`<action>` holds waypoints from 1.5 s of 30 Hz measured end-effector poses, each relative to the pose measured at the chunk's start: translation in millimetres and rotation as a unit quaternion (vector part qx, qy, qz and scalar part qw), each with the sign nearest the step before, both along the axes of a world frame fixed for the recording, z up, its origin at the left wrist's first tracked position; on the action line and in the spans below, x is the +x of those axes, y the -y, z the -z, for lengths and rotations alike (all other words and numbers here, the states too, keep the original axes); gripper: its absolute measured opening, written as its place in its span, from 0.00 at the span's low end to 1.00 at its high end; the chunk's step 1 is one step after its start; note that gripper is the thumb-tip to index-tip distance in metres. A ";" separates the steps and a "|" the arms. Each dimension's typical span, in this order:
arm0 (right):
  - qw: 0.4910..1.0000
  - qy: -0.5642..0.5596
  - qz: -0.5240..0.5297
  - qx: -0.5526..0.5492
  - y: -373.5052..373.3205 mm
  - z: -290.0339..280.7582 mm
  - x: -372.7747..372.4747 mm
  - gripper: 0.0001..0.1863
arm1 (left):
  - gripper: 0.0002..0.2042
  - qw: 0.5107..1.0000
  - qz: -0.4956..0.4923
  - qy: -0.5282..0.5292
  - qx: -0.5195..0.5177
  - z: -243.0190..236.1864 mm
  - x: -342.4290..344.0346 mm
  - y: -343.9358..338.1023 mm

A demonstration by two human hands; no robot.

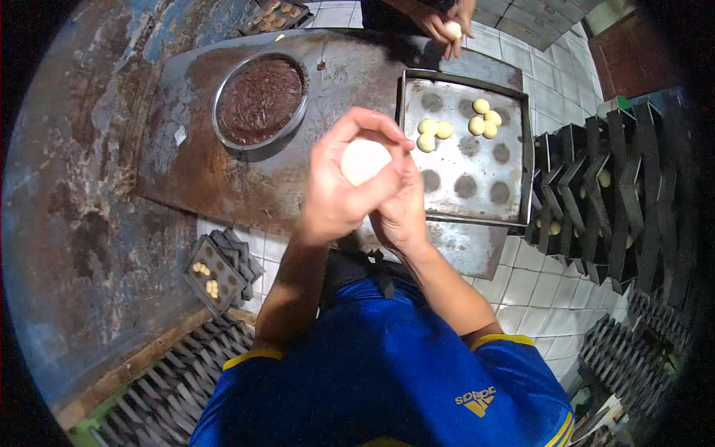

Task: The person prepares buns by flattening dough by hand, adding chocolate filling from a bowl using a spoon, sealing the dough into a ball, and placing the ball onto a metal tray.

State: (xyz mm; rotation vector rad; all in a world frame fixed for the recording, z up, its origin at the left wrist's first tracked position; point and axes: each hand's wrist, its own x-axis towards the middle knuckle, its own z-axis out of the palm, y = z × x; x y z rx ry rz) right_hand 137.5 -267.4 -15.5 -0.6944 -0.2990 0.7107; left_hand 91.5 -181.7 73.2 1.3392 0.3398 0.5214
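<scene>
A pale, smooth dough ball (363, 161) is cupped between my two hands above the table. My left hand (325, 200) curls round its left side, its thumb lying across the near side. On the right, my right hand (408, 208) closes against it; most of that palm is hidden. Just beyond the right hand lies a square metal tray (447, 208) with dark round marks. On it sit two clusters of small dough balls, one cluster (427, 129) to the left and another (482, 127) further right. A round metal bowl (217, 112) of dark brown filling (262, 100) stands to the left.
Across the table (342, 56), a co-worker's hands (439, 26) hold another pale ball. Stacked dark trays (588, 190) rise at the right. Below the table's left edge, a stack of small trays (220, 272) carries dough clusters. A worn blue-brown surface (82, 201) fills the far left.
</scene>
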 end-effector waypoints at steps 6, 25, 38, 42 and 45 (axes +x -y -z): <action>0.996 0.071 0.049 -0.010 30.3 -5.8 27.7 0.23 | 0.17 0.996 0.010 0.090 0.010 11.8 20.8 18.0; 0.833 0.367 -0.159 -0.383 84.7 16.6 127.3 0.29 | 0.31 0.980 0.088 -0.112 0.140 170.8 60.8 28.5; 0.579 0.595 -0.302 -0.468 95.9 266.6 168.9 0.30 | 0.57 0.924 0.129 -0.284 0.223 287.8 -2.2 -17.3; 0.342 0.806 -0.278 -0.395 89.4 289.3 162.9 0.48 | 0.54 0.910 0.096 -0.360 0.180 269.8 -58.5 -29.9; 0.378 0.795 -0.274 -0.387 87.4 290.0 161.4 0.44 | 0.51 0.885 0.052 -0.425 0.184 271.2 -95.7 -25.4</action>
